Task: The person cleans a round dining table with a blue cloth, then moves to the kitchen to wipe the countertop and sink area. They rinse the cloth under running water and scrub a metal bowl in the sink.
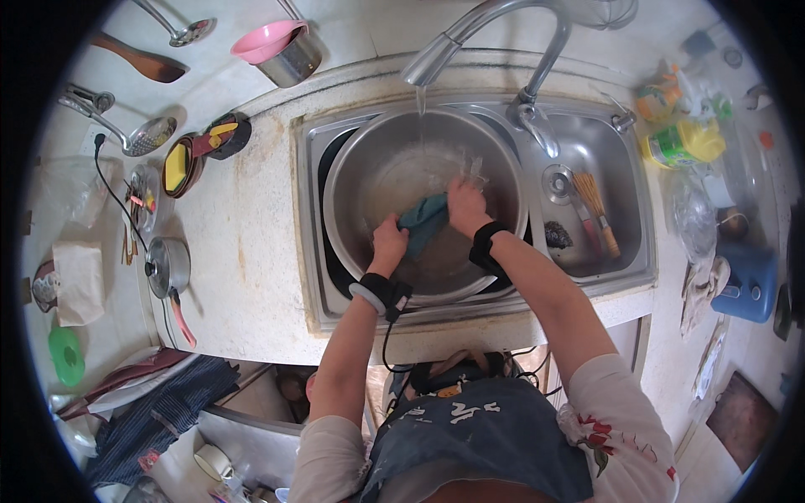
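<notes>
A large stainless steel basin with water in it sits in the left bowl of a double sink. Inside it, a wet teal cloth stretches between my hands. My left hand grips the cloth's left end. At the other end, my right hand is closed on the cloth, with something clear beside its fingers that I cannot make out. From the faucet above the basin's far side, water runs down into it. Both wrists wear black bands.
The right sink bowl holds a bamboo brush, a red-handled tool and a dark scouring pad. A lidded saucepan stands on the left counter. A yellow bottle and a blue container are at the right.
</notes>
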`<action>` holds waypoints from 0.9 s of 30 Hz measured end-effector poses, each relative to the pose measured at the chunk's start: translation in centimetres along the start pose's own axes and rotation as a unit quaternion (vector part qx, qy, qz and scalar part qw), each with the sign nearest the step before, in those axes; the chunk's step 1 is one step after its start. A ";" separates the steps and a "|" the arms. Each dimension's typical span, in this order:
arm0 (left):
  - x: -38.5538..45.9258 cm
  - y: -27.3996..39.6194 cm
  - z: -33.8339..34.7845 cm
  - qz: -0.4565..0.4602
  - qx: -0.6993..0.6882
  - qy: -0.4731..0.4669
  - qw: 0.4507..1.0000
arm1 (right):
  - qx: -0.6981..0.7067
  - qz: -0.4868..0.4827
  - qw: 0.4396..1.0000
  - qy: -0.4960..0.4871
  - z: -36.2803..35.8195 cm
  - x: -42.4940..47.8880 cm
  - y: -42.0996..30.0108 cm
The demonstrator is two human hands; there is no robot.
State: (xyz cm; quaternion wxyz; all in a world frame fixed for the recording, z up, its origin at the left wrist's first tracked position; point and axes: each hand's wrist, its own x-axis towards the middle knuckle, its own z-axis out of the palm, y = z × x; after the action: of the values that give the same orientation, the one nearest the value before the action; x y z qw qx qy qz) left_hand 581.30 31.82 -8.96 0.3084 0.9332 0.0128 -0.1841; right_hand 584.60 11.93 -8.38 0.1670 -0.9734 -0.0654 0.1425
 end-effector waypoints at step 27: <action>0.6 1.7 1.0 -0.129 -0.742 -0.089 0.652 | 0.241 -0.119 0.955 0.128 -3.0 -3.4 -9.8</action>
State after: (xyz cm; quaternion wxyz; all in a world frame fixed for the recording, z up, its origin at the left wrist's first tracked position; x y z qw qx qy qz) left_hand 581.82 29.78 -8.92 0.8709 0.3613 0.2380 -0.2334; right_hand 581.53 19.59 -1.43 0.4196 -0.8993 -0.1228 0.0076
